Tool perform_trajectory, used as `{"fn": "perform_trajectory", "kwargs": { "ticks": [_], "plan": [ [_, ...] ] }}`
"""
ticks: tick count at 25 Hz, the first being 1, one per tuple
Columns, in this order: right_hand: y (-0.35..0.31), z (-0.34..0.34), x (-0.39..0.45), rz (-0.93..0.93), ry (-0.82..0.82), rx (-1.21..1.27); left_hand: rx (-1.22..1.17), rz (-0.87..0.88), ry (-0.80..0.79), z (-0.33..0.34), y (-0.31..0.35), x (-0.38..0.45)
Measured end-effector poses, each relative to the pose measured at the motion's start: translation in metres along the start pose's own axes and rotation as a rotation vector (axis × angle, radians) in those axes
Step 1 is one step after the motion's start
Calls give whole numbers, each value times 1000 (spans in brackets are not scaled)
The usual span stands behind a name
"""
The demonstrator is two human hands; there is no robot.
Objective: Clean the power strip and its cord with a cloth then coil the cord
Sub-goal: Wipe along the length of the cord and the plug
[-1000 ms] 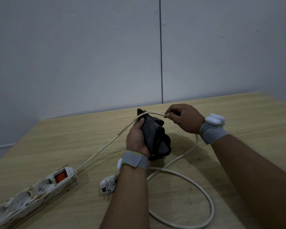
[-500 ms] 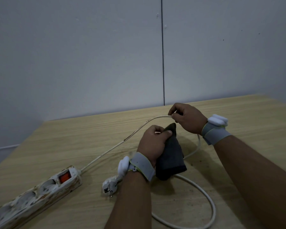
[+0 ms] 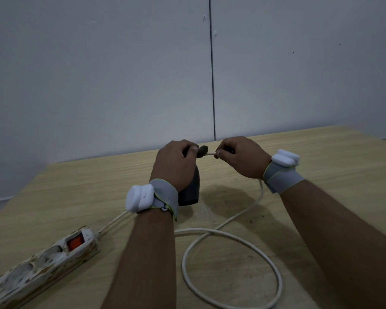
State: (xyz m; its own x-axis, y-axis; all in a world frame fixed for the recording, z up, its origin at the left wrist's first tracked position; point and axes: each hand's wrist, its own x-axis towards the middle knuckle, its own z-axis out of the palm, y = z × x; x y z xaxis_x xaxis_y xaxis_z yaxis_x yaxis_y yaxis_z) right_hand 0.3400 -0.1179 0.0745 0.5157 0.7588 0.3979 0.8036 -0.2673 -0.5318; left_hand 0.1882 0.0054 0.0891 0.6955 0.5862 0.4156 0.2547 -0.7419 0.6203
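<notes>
Both forearms reach forward side by side, hands raised and close together, knuckles up. The left hand (image 3: 174,162) is curled into a fist around a cloth (image 3: 193,186), thumb tip pressed on top; part of the cloth pokes out past the fingertips and the rest hangs below the palm. The right hand (image 3: 241,156) pinches the cord (image 3: 210,154) between thumb and forefinger, the other fingers tucked under. Only a short gap separates the two sets of fingertips. Each wrist wears a grey band (image 3: 165,195) with a white pod.
</notes>
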Motion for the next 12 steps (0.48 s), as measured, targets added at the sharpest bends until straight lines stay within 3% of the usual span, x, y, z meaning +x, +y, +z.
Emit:
{"fn": "perform_trajectory", "kwargs": {
  "ticks": [5, 12],
  "plan": [
    [-7, 1, -1, -19, -7, -34, -6, 57, -25, 15, 13, -3],
    [-11, -5, -2, -36, 32, 37, -6, 9, 9, 15, -1, -2]
  ]
}}
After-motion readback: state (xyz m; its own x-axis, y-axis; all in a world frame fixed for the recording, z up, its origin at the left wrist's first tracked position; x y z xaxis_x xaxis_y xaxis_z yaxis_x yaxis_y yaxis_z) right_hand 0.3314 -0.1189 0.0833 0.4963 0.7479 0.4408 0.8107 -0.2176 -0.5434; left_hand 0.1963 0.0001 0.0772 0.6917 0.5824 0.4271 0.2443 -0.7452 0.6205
